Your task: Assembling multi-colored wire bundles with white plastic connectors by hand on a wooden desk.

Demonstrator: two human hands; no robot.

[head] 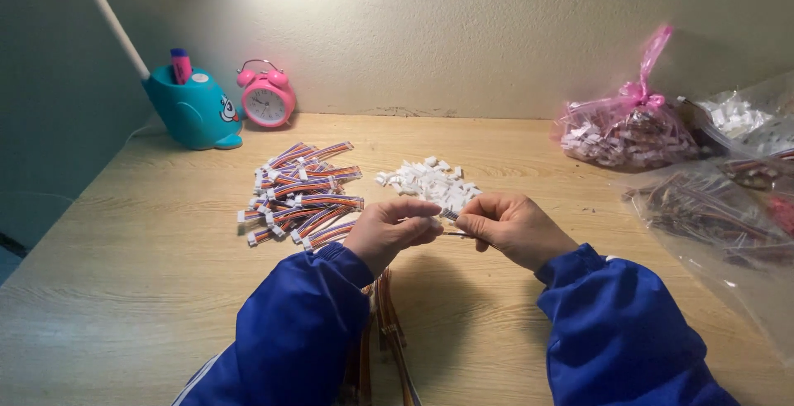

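Nearest the body, loose wire strips point(389, 323) trail toward the lap between the blue sleeves, and just above them the left hand point(389, 231) and right hand point(511, 226) meet over the wooden table point(165, 274), both pinched shut on one small white connector point(449, 215) and its thin wire end; it probably seats best held square and pushed straight, without bending the wire. Farther off lie the heap of white connectors point(426, 180), the finished striped leads point(302, 195), then the bagged parts point(628, 129), pink clock point(266, 96) and teal holder point(194, 108).
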